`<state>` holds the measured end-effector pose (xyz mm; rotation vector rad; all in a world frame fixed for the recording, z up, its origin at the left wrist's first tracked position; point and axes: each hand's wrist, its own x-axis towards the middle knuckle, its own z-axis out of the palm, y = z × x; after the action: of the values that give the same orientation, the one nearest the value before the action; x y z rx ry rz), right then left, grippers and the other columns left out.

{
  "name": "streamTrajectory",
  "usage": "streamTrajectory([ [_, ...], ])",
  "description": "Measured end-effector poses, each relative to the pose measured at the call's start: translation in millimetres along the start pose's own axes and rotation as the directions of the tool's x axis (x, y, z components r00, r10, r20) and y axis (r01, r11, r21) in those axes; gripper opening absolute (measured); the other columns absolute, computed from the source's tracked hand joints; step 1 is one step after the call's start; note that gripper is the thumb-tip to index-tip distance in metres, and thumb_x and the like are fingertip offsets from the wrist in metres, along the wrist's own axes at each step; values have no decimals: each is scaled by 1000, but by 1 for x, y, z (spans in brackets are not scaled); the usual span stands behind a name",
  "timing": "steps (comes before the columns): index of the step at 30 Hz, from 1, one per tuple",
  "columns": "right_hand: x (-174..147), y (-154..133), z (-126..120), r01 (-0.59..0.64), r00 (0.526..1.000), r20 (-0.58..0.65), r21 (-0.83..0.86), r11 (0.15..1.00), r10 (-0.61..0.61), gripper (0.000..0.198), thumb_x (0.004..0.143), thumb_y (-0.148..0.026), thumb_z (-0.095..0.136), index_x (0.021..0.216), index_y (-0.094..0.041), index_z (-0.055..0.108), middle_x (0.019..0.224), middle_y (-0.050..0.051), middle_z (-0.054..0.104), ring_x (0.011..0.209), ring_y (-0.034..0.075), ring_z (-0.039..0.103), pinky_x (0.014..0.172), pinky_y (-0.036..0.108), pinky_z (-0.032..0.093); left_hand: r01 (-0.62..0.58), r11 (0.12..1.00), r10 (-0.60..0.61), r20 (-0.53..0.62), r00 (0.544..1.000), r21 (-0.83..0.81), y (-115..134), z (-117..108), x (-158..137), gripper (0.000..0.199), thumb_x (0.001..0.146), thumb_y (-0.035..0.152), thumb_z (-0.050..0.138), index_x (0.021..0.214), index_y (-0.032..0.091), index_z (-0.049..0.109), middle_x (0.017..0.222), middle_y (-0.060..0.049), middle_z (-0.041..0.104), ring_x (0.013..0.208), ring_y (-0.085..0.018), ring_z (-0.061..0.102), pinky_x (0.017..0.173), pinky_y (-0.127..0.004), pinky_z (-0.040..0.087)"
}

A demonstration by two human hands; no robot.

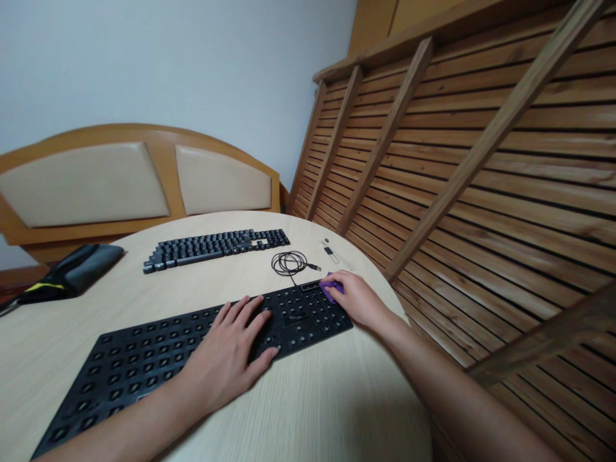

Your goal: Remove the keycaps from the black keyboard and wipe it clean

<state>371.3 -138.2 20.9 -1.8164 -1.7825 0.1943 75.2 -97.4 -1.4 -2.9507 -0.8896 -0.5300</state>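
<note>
A black keyboard base with its keycaps off lies slantwise across the near part of the table, bare switches showing. My left hand rests on it near the middle, fingers spread and the thumb by its front edge. At the right end, my right hand pinches a purple cloth against the base's top right corner, beside a narrow strip with a pale outline. A coiled black USB cable runs from the base's back edge.
Removed keycaps are laid out in keyboard order at the back of the round table. Small tools lie near its right edge. A dark pouch sits at the left. Wooden slats lean close on the right; a headboard stands behind.
</note>
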Motion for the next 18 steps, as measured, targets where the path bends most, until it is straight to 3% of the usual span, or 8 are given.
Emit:
streamTrajectory([
  [4,-1,-7,-2,25,999,24,-66,998,-23,20,89,-13,60,101,-19,75,105,7,74,99,20,67,93,31,48,4,1000,-4,4,1000,3,-1,2,-1,54,94,56,50,132,18,58,148,-14,49,137,-38,42,111,-61,35],
  [9,2,-15,-5,-96,992,62,-179,979,108,20,89,-20,62,102,-20,76,105,6,76,100,20,68,90,27,48,-1,1000,1,-3,1000,-1,-1,2,-1,54,95,56,49,133,18,57,148,-14,49,137,-39,43,111,-62,35],
  [18,1,-37,-16,-169,963,154,-291,942,220,21,82,-13,63,95,-19,79,96,9,78,94,24,71,81,29,48,4,1000,-4,-6,1000,8,1,2,0,54,94,56,50,131,18,59,147,-15,50,135,-39,44,110,-61,37],
])
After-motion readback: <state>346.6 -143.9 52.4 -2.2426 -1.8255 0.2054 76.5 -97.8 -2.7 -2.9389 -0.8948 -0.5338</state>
